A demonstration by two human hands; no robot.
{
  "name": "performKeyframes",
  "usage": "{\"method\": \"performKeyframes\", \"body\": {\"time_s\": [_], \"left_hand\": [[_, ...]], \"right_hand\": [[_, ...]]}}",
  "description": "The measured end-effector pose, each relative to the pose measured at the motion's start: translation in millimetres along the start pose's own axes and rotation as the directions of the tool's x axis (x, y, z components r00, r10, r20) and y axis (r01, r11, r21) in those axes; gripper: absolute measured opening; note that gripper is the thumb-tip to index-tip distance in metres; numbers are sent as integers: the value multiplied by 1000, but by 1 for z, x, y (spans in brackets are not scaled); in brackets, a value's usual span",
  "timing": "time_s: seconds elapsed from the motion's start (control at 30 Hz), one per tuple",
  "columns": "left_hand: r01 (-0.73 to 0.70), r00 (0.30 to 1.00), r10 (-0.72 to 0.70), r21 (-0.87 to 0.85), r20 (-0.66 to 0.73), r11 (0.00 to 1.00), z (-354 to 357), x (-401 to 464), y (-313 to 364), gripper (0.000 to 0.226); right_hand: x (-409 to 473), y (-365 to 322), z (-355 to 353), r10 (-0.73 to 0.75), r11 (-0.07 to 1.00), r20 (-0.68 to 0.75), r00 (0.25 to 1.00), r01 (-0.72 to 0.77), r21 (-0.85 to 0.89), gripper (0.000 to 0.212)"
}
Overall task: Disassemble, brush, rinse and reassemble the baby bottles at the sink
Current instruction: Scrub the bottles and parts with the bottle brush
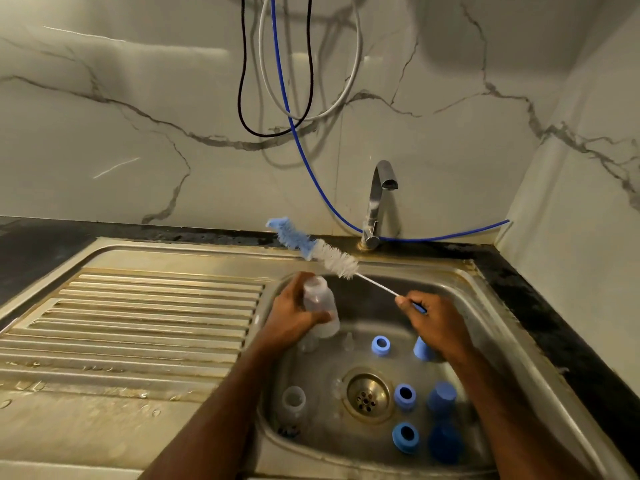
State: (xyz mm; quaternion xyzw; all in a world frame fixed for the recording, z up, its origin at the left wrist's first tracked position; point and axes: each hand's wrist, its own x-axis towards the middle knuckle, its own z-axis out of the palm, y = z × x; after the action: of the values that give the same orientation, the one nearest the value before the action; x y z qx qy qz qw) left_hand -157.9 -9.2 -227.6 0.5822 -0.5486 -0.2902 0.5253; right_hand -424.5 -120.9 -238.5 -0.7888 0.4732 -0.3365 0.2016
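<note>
Sink: blue rings and caps lie around its drain.
Left hand: grips clear bottle.
Right hand: pinches brush handle.

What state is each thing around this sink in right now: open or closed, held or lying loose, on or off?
Left hand: grips the clear bottle.
Clear bottle: uncapped, held above the basin.
Right hand: pinches the brush handle.
Bottle brush: outside the bottle, bristles in the air.
Tap: no water running.
Second bottle: uncapped, in the basin.
Blue rings: unscrewed, loose in the basin.
Drain: unplugged.
</note>
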Motion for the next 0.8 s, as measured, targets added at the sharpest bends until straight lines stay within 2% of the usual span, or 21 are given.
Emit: {"method": "performKeyframes", "body": {"time_s": [0.07, 0.13, 0.23, 0.33, 0.43, 0.53, 0.67, 0.8], "left_hand": [[-81, 994, 59, 271, 88, 959, 6, -1, -5, 63], [-100, 991, 43, 471, 130, 877, 12, 0, -10, 64], [-59, 975, -90, 631, 202, 774, 21, -4, -12, 72], [-79, 940, -222, 800, 258, 595, 27, -9, -14, 79], [-121, 914, -301, 892, 272, 436, 29, -12, -18, 80], [-139, 900, -352, 933, 259, 332, 30, -14, -22, 85], [-124, 892, -384, 945, 240, 302, 29, -14, -27, 90], [-170, 877, -405, 956, 258, 239, 29, -12, -31, 90]], "right_hand": [[-1, 3, 2, 4, 999, 13, 1000, -4, -36, 46], [-2, 4, 2, 5, 999, 23, 1000, -4, -47, 48], [-5, 6, 0, 16, 998, 21, 1000, -15, -63, 45], [-6, 7, -1, 39, 996, 19, 999, -37, -81, 42], [-7, 7, -3, 54, 996, 20, 998, -53, -71, 41], [-9, 7, -2, 58, 996, 29, 998, -56, -71, 41], [-8, 10, 1, 63, 996, 51, 997, -60, -69, 40], [-6, 13, 1, 77, 994, 62, 995, -72, -80, 42]]}}
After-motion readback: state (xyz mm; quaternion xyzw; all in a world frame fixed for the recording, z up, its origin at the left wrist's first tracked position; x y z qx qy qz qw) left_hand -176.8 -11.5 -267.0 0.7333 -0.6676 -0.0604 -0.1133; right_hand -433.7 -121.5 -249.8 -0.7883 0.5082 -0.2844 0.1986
